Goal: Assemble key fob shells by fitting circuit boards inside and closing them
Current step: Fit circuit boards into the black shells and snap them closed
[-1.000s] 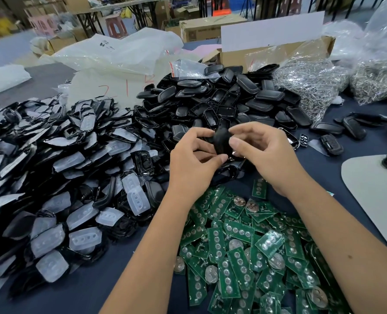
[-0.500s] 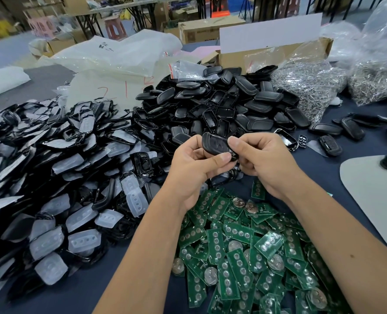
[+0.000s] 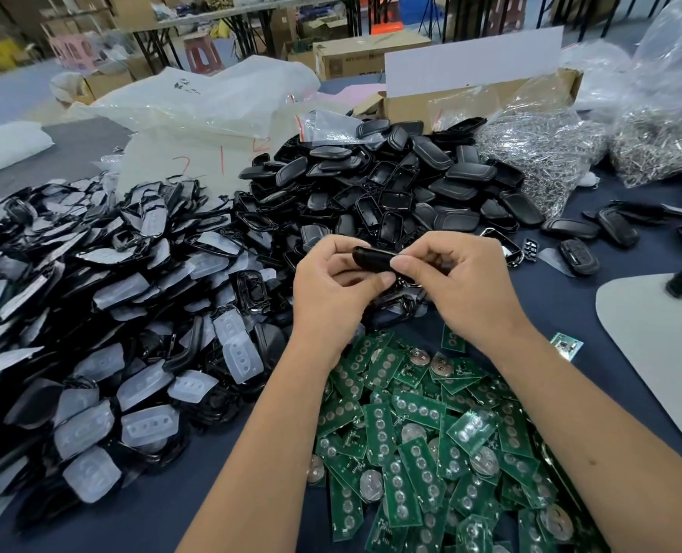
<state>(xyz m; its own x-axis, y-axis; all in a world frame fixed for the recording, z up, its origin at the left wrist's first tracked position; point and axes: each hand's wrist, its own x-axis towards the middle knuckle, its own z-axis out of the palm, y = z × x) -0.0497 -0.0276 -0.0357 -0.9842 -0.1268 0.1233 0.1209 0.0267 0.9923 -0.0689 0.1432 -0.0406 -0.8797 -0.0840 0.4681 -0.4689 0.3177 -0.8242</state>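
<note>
A black key fob shell [image 3: 371,258] is held edge-on between both hands above the table's middle. My left hand [image 3: 331,291] grips its near side with thumb and curled fingers. My right hand [image 3: 455,285] pinches its right end between thumb and forefinger. Whether a board sits inside the shell is hidden. Green circuit boards [image 3: 423,441] with coin cells lie heaped below my wrists. A pile of black shell halves [image 3: 391,185] rises just behind my hands.
A broad heap of black frames with translucent rubber button pads [image 3: 92,333] fills the left. Bags of metal key rings [image 3: 543,153] and a cardboard box [image 3: 471,93] stand at the back right. A few closed fobs [image 3: 578,255] and a grey pad [image 3: 658,337] lie right.
The fob has been turned from showing its broad face to lying edge-on, and both hands have shifted their grip slightly on it.
</note>
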